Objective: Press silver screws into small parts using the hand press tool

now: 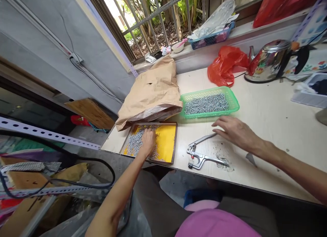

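My left hand (pixel 149 140) reaches into a shallow tray (pixel 174 145) with a yellow bottom. Its fingers are bent together in a heap of small silvery metal pieces (pixel 134 143), screw-like in shape; what they pinch is hidden. Over the table, my right hand (pixel 233 130) is palm down, thumb and fingers slightly apart. Its thumb is by the handle end of metal snap pliers (pixel 200 158); whether they touch I cannot tell. The pliers lie with handles spread, a spring and a red part near the jaw. Behind them, a green basket (pixel 236 105) contains many similar metal pieces.
A large brown paper bag (pixel 155 85) lies behind the tray, its mouth towards me. Farther back are a red plastic bag (pixel 224 68) and a steel kettle (pixel 270 61). A grey plastic bin (pixel 310 99) stands at the right. The table edge (pixel 240 184) runs before my lap.
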Demonstrator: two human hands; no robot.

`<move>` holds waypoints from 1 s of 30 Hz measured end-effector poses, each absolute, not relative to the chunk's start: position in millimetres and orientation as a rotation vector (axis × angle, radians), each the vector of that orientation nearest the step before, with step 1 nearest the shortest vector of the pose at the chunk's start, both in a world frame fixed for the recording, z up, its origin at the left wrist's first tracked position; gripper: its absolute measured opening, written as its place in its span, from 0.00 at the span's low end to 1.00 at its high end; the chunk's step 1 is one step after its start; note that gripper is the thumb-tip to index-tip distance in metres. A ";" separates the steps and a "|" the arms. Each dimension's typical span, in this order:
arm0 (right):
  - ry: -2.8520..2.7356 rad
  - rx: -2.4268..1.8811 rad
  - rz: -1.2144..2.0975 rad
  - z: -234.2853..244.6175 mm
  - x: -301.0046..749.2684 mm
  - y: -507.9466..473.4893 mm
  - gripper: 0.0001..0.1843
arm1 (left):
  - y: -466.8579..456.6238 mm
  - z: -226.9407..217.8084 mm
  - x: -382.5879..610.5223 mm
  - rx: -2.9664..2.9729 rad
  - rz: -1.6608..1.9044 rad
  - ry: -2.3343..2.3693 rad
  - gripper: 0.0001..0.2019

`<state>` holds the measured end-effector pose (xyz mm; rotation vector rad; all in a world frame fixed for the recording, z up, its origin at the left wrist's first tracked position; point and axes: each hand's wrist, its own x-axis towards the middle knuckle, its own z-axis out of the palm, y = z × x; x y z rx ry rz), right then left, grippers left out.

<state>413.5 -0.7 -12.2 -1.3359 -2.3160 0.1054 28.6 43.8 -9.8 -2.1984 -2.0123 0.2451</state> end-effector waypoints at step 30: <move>-2.414 -1.454 0.425 -46.7 391.2 -96.2 0.11 | -58.5 -16.2 152.1 -2.375 -0.932 -3.406 0.19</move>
